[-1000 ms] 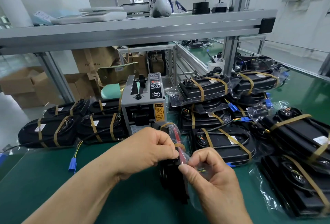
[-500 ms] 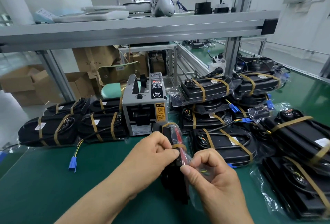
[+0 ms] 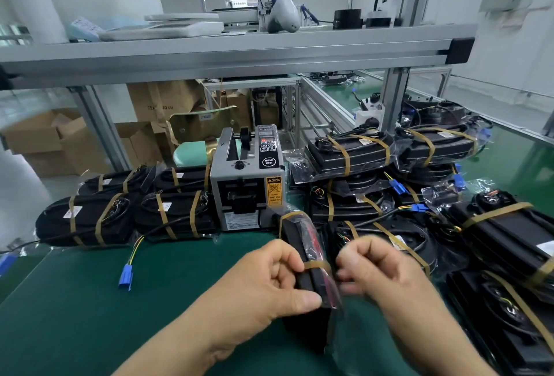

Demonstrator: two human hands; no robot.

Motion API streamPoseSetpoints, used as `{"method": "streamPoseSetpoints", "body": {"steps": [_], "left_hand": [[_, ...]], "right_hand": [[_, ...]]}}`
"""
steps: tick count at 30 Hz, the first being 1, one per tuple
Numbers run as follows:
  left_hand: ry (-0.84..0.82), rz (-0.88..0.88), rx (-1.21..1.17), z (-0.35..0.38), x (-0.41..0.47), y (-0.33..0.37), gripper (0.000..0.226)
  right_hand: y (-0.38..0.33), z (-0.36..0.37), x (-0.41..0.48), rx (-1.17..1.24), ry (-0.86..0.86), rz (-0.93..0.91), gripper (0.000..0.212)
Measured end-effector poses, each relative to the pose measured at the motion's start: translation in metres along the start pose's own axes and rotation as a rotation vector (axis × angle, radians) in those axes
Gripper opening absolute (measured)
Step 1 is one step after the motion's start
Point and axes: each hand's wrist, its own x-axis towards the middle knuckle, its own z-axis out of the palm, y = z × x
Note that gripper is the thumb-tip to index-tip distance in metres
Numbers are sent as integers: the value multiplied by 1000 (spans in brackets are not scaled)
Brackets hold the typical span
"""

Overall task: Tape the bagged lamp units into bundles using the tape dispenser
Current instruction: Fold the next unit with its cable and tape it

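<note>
A black bagged lamp unit [image 3: 302,243] stands on edge on the green mat, with one brown tape band near its far end and another brown tape strip [image 3: 314,264] across its middle. My left hand [image 3: 269,279] grips the unit's left side, thumb against its edge. My right hand [image 3: 380,273], blurred, has curled fingers at the right end of that strip and the bag. Behind the unit stands the grey tape dispenser [image 3: 247,187].
Taped black bundles [image 3: 90,220] lie left of the dispenser, and more [image 3: 347,155] are stacked at right and along the right edge. A blue connector [image 3: 125,276] on wires lies on the green mat [image 3: 75,315]. An aluminium shelf [image 3: 227,52] spans overhead.
The view has shifted a little. My right hand has moved up to the level of the middle tape strip beside the unit. My left hand keeps its grip.
</note>
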Motion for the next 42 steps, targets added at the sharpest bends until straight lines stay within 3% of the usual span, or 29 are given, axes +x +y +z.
{"method": "streamPoseSetpoints", "body": {"steps": [4, 7, 10, 19, 21, 24, 26, 34, 39, 42], "left_hand": [[50, 38, 104, 8, -2, 1, 28], [59, 37, 158, 9, -2, 3, 29], [49, 29, 155, 8, -1, 5, 28], [-44, -5, 118, -7, 1, 6, 24], [129, -48, -87, -21, 16, 4, 21], [597, -185, -489, -50, 60, -8, 13], [740, -260, -588, -65, 83, -12, 14], [781, -328, -796, -65, 118, -10, 20], [883, -284, -929, -58, 127, -4, 20], [921, -192, -892, -52, 116, 0, 23]], "right_hand": [[-30, 8, 41, -476, 67, -95, 50], [-36, 26, 70, -862, 6, -141, 45], [-35, 32, 87, -1031, -32, -193, 29], [-10, 20, 98, -691, 8, -76, 30], [-6, 17, 96, -680, 20, -68, 29], [-5, 14, 96, -647, -2, -55, 29], [-6, 12, 96, -641, -25, -43, 29], [-5, 8, 98, -612, -71, -33, 28], [-5, 10, 99, -582, -79, -41, 30], [-4, 11, 100, -564, -78, -40, 30]]}}
